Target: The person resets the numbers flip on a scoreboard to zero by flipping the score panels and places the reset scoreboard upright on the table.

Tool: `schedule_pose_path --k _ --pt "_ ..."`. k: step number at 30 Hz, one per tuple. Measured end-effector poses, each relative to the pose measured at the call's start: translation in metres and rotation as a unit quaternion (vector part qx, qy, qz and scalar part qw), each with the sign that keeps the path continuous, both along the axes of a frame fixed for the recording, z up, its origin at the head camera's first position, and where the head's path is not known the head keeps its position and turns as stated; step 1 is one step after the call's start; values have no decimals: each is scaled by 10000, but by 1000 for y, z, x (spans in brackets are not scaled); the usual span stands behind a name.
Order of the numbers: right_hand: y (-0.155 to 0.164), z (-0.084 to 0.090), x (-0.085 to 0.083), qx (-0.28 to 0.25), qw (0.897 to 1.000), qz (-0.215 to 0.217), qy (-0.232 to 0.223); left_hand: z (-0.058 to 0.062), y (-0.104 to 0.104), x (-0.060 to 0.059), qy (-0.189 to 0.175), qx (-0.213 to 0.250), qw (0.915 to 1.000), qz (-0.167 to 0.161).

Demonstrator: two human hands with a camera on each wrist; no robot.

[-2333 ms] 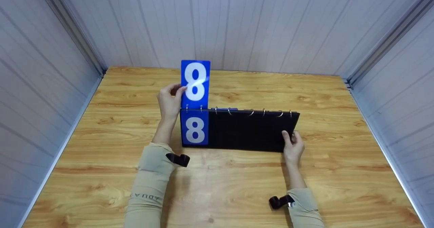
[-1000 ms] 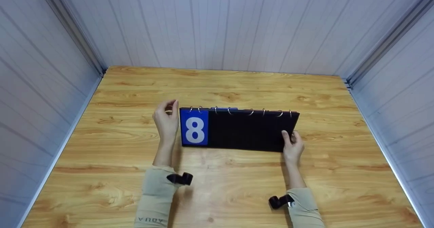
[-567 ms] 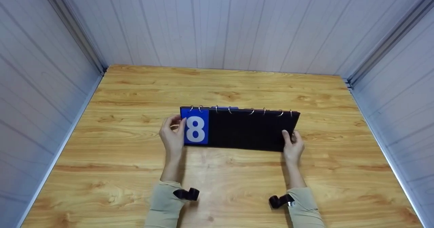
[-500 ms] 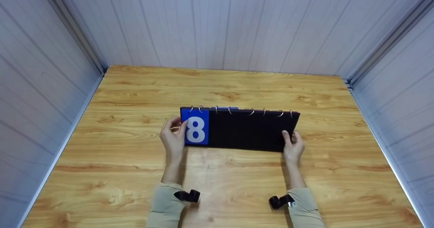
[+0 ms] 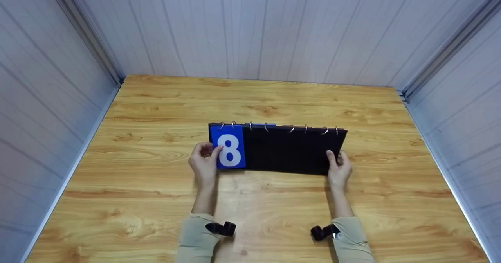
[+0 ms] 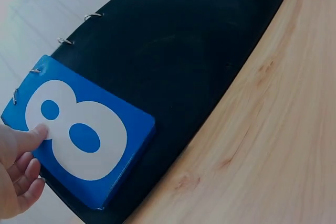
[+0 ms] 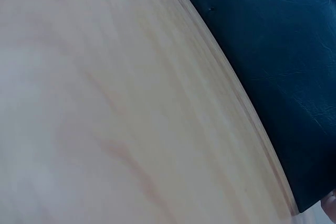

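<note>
A black flip scoreboard (image 5: 289, 149) stands on the wooden table (image 5: 250, 212), with metal rings (image 5: 291, 128) along its top edge. At its left end hangs a blue card with a white 8 (image 5: 230, 150). My left hand (image 5: 209, 150) pinches that card's left edge, thumb on the front. In the left wrist view the thumb of my left hand (image 6: 23, 145) rests on the white 8 of the card (image 6: 84, 140), against the black board (image 6: 173, 51). My right hand (image 5: 335, 159) grips the board's lower right corner. The right wrist view shows the board (image 7: 278, 66) and bare table.
Grey panelled walls (image 5: 250, 28) close in the table at the back and on both sides. Bare wood lies all around the board. Black camera mounts sit on both wrists (image 5: 221, 228), over beige sleeves.
The raised blue 8 card has gone over the top and out of sight. My left hand came down and took the left edge of the remaining 8 card. The right hand stayed put.
</note>
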State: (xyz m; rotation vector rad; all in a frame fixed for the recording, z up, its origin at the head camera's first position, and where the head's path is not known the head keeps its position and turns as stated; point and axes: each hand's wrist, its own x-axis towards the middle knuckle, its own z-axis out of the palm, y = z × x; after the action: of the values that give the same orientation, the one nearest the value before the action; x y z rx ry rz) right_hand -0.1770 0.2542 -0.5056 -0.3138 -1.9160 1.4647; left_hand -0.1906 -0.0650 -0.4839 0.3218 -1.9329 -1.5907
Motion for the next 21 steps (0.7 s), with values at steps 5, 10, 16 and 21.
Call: schedule_pose_path --k 5,10,16,21 --pt "0 -1 -1 33 9999 34 154 2 -2 1 -114 169 9998 -4" --pt "4 -6 -4 43 9996 96 260 7 -5 5 -304 -241 9992 41" --pt "5 -8 -4 -31 9996 114 245 18 -7 11 -546 -765 9956 8" --pt "1 -2 -1 99 9998 51 184 25 -8 18 -732 -1115 9911 -49"
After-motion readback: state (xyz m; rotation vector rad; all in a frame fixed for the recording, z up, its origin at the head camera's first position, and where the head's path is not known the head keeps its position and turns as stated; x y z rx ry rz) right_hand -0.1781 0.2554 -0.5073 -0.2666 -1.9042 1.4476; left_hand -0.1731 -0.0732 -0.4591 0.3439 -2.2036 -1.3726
